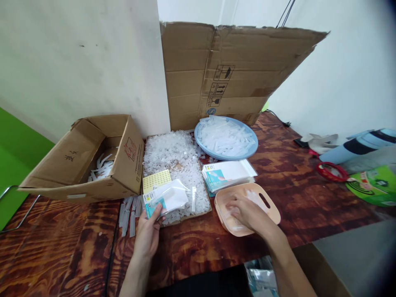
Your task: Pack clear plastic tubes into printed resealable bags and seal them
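Observation:
My left hand (151,231) is closed on the lower end of a clear plastic packet (170,196) with a white and teal printed card. The packet is held over a tray (176,152) heaped with small clear plastic pieces. Beneath its upper edge lies a yellow sheet of small dots (156,180). My right hand (243,210) reaches into a peach basket (269,206), its fingers curled down among white and clear bits; whatever they grip is hidden. Just behind the basket rests a stack of similar packets (229,173).
A blue bowl (250,152) of clear strips stands behind the stack. On the left is an open cardboard box (123,181) with loose strips (128,214) beside it. A large cardboard sheet (192,74) leans on the wall. At right lie a red tape roll (331,171) and a green package (373,185).

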The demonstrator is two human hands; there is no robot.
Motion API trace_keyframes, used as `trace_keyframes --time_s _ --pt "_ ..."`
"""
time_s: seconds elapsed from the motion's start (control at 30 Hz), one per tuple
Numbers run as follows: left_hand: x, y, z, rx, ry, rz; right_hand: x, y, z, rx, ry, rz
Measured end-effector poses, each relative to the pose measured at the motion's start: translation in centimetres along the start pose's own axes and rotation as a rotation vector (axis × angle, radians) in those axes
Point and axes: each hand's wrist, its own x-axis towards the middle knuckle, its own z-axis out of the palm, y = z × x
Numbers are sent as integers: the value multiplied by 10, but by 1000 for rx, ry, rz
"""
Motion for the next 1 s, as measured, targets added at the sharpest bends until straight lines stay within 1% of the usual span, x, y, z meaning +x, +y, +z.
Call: trace_keyframes --time_s 0.07,0.1,0.13,0.17,0.2,0.27,0.33,0.37,0.4,0.43,0.47,0.53,0.6,0.67,0.77,0.83,0.9,1.0 --pt "1 -1 0 11 -41 -12 2 5 5 6 -67 -50" --pt "0 -2 1 12 -53 -13 4 4 5 11 -70 -73" --pt "0 -1 1 7 -57 -10 5 3 5 20 -52 -89" --pt "-1 -1 3 -1 -56 -5 7 0 3 39 -9 -94" --pt "-3 -1 4 -12 -53 -2 8 -3 0 74 65 -82" --pt "-6 0 7 -29 -62 -8 11 -14 -5 241 299 -14" --pt "-10 0 10 -34 -93 -13 16 -32 -4 535 562 65" --pt "-11 -1 11 -33 -108 -7 20 -43 -1 700 672 91" --pt "-13 -2 12 -30 -123 1 24 -55 5 846 743 101" --pt "-14 -3 13 -25 -139 10 29 -68 13 960 784 104" --pt "-15 -4 14 -16 -155 18 33 -80 22 1040 796 109" --pt "-18 -6 16 3 -179 27 40 -99 40 1119 782 135" --pt "-20 -7 18 20 -167 43 43 -111 54 1110 736 135" --pt "-21 -8 20 24 -139 67 41 -116 61 1015 622 60" --pt "-23 -6 22 22 -132 94 34 -116 59 820 372 -108" --pt "-23 -3 22 29 -135 101 32 -114 56 745 252 -144" --pt "-23 0 20 54 -134 104 31 -112 54 737 198 -127" --pt "-22 4 19 103 -131 108 34 -109 54 830 224 -96"
